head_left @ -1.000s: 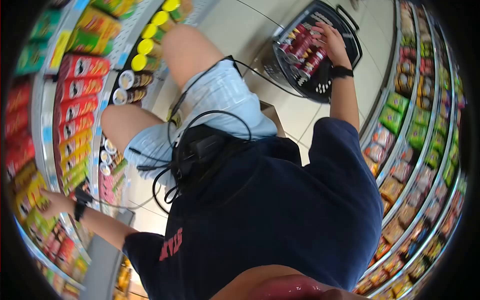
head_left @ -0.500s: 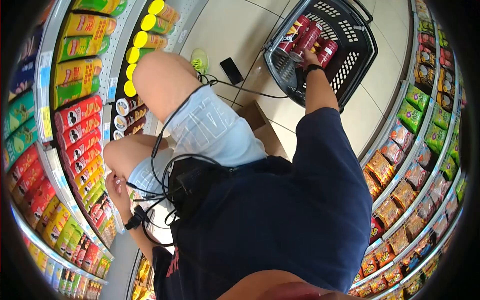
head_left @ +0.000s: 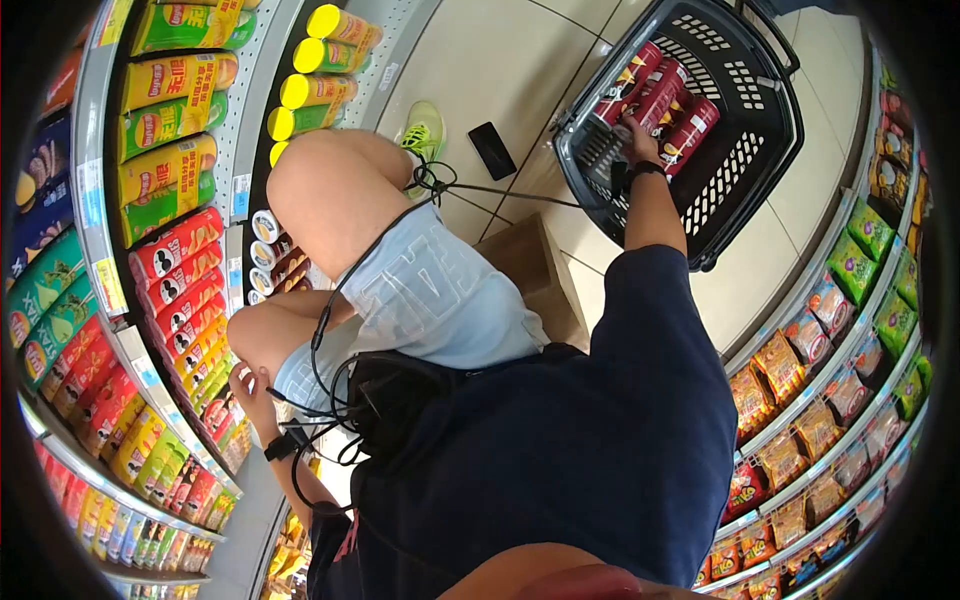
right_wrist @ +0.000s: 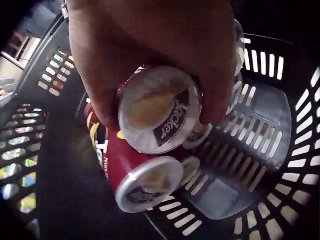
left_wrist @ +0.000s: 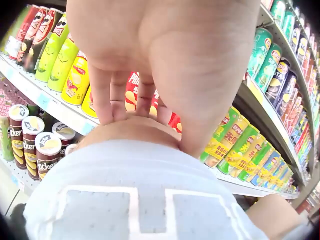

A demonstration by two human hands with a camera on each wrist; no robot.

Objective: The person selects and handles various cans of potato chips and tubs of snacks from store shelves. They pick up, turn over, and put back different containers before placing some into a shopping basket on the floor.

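Observation:
My right hand [head_left: 640,146] reaches into a black shopping basket [head_left: 772,100] and grips a dark red Jacker potato chip can [head_left: 660,98] near its lid end. In the right wrist view, thumb and fingers lie on either side of the can's clear-topped lid [right_wrist: 159,110]. Another Jacker can [right_wrist: 137,170] lies right beside it, and more red cans [head_left: 692,132] lie against it in the basket. My left hand [left_wrist: 160,55] rests on my bent knee [left_wrist: 125,131], fingers draped over it and holding nothing.
Shelves of chip cans [head_left: 175,85] curve along the left, snack packets [head_left: 785,360] along the right. On the tiled floor are a phone [head_left: 491,151] and a brown box [head_left: 545,275] near my leg. Black cables [head_left: 335,260] run across my lap toward the basket.
My left hand has come back from the yellow packages on the left shelf to my knee. My right hand, spread over the cans before, has lowered and now grips one.

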